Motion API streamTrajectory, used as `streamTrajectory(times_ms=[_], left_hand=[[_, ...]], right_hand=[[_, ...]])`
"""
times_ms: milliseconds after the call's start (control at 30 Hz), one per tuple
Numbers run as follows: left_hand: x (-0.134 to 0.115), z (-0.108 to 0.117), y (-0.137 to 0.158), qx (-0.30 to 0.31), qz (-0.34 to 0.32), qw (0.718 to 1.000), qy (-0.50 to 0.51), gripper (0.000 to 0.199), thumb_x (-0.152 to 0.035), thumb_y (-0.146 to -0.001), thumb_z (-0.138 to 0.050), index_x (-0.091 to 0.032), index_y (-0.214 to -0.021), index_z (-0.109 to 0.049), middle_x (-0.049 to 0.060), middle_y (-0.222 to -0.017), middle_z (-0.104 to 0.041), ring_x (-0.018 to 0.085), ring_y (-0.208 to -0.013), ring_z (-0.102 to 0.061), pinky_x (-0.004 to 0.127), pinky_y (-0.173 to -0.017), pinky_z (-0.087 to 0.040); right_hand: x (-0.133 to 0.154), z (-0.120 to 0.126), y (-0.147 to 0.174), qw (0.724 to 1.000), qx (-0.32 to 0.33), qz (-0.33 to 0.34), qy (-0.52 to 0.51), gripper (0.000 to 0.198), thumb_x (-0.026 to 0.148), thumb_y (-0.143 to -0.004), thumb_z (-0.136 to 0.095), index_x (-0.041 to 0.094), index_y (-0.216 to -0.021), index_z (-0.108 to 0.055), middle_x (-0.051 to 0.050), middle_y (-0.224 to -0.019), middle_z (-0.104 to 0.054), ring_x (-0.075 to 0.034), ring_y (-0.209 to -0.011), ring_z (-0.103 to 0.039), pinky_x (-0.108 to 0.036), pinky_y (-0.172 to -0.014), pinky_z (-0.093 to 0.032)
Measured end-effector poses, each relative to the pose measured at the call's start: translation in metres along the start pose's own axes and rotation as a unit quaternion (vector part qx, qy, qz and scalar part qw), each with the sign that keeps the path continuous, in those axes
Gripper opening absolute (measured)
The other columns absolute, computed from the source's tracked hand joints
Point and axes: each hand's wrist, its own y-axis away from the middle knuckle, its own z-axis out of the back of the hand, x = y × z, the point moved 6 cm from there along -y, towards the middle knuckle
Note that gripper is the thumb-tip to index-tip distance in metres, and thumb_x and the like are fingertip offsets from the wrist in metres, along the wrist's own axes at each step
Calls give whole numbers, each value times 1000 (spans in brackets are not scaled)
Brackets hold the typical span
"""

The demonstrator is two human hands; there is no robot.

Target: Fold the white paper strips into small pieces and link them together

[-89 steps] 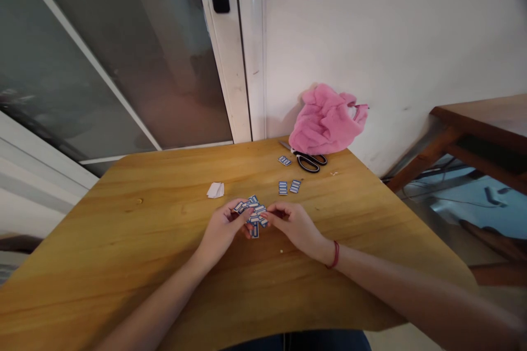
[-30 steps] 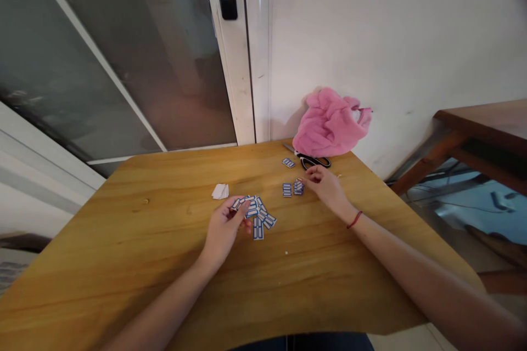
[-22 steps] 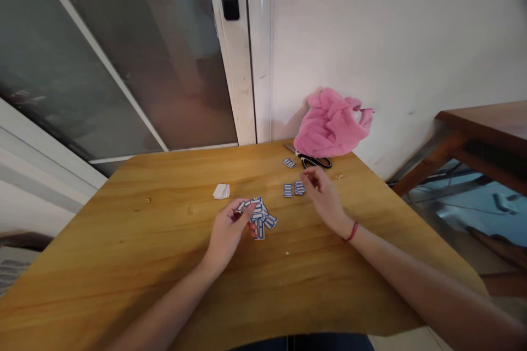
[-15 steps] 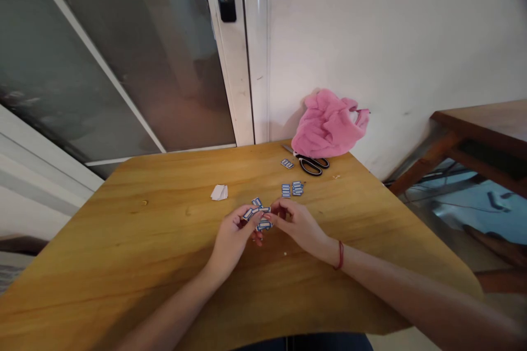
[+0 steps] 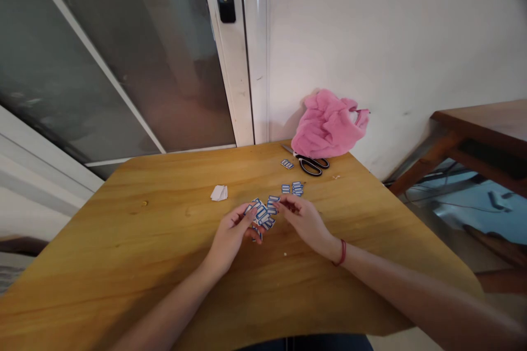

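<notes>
Fanned out in my left hand [image 5: 234, 230] is a loose bunch of small white label stickers with blue borders [image 5: 260, 213], pinched between thumb and fingers. My right hand [image 5: 307, 222] grips a single sheet of the same labels [image 5: 272, 204] at its right edge, just beside the bunch. Beyond my right hand, two small groups of blue-bordered labels [image 5: 297, 188] lie on the table. A further little label sheet [image 5: 287, 164] rests near the scissors. What is printed on the labels is too small to read.
Black-handled scissors [image 5: 312, 165] lie partly under a pink plush cloth [image 5: 329, 126] against the wall. White paper pieces [image 5: 219, 192] sit left of centre on the wooden table [image 5: 144, 263]. A glazed door [image 5: 173, 66] stands behind, and another wooden table [image 5: 486, 120] is at right.
My right hand has moved slightly right, drawing one label sheet apart from the bunch. The bunch in my left hand is now more fanned out.
</notes>
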Motion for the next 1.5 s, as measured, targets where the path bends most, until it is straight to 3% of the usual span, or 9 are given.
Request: streamTrajectory(times_ms=[167,367,567,700,933,1067,1300,1500], left_hand=[[1,5,-2,-22,-10,999,-23,30,-39,-76,-61,-14,-93,-60,0,-62,-61,11,-51,-57,23,-46,-49],[-1,4,-1,-35,-23,996,-72,27,-38,-71,-64,-16,-85,-57,-3,-54,-60,12,-44,-56,24,-45,-48],[-3,6,1,-86,-34,990,-110,24,-37,-68,-67,-20,-78,-53,-6,-49,-57,11,-39,-53,22,-39,-45],[-2,5,1,-69,-39,992,-103,25,-38,-69,-66,-20,-80,-52,-5,-55,-57,11,-42,-54,23,-40,-46],[-5,-1,0,-1,-32,999,-28,28,-37,-78,-57,-17,-97,-55,0,-70,-63,11,-52,-57,25,-52,-49],[-7,3,-1,-18,-43,999,-22,28,-35,-76,-60,-17,-98,-54,0,-72,-65,13,-57,-59,26,-53,-50],[-9,9,-1,-48,-70,993,-76,19,-33,-78,-59,-15,-77,-54,-2,-62,-61,10,-50,-56,22,-52,-48],[-3,9,-5,-37,-58,994,-87,22,-35,-78,-57,-15,-86,-59,-3,-60,-57,9,-46,-51,21,-47,-44]], right_hand=[[-4,6,-3,999,-34,-2,21,20,35,-82,-50,17,-77,-57,0,-68,-54,-12,-60,-45,-23,-55,-38],[-1,-9,3,997,55,40,22,20,34,-85,-48,17,-82,-58,-1,-72,-55,-13,-66,-49,-23,-61,-40],[4,-14,8,996,85,30,-2,30,43,-87,-45,17,-80,-58,0,-67,-51,-11,-59,-44,-21,-53,-36],[2,-13,7,997,62,30,16,24,41,-80,-55,18,-76,-58,1,-65,-50,-11,-59,-42,-22,-54,-35],[-3,-4,2,1000,11,10,-20,24,40,-80,-53,16,-74,-55,1,-66,-50,-11,-61,-44,-22,-56,-36],[-2,0,1,998,-11,-6,-60,26,42,-78,-55,17,-71,-53,1,-67,-50,-11,-63,-44,-23,-59,-38],[-6,-2,0,997,-4,-15,-75,28,43,-78,-56,16,-72,-54,1,-66,-47,-11,-62,-43,-22,-58,-36],[-5,-3,0,996,3,-27,-79,32,47,-75,-58,16,-69,-53,2,-62,-45,-10,-57,-39,-22,-53,-33]])
